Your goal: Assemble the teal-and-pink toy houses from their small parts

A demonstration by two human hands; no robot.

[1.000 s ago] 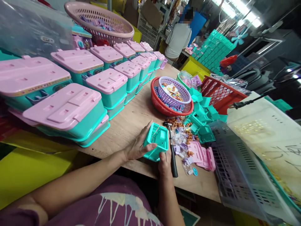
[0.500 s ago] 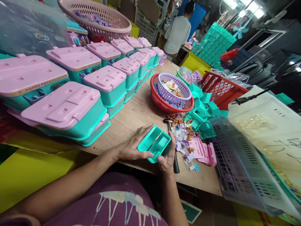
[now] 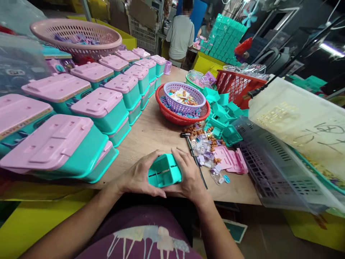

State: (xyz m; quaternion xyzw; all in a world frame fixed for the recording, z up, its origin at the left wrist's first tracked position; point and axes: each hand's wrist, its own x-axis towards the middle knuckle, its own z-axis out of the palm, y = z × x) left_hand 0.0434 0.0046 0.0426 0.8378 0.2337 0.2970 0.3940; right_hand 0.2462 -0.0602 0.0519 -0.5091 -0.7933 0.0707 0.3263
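Both hands clasp one teal plastic box (image 3: 164, 174) at the near edge of the wooden table (image 3: 153, 135): the left hand (image 3: 140, 176) wraps its left side, the right hand (image 3: 190, 176) its right, fingers curled over the top. Rows of pink-lidded teal cases (image 3: 101, 108) fill the table's left. A grey slotted crate (image 3: 269, 169) lies at the right. Beyond sits a red basket (image 3: 175, 117) holding a purple basket (image 3: 184, 104). A small hammer (image 3: 192, 153) lies just beside the right hand, next to scattered pink parts (image 3: 229, 167).
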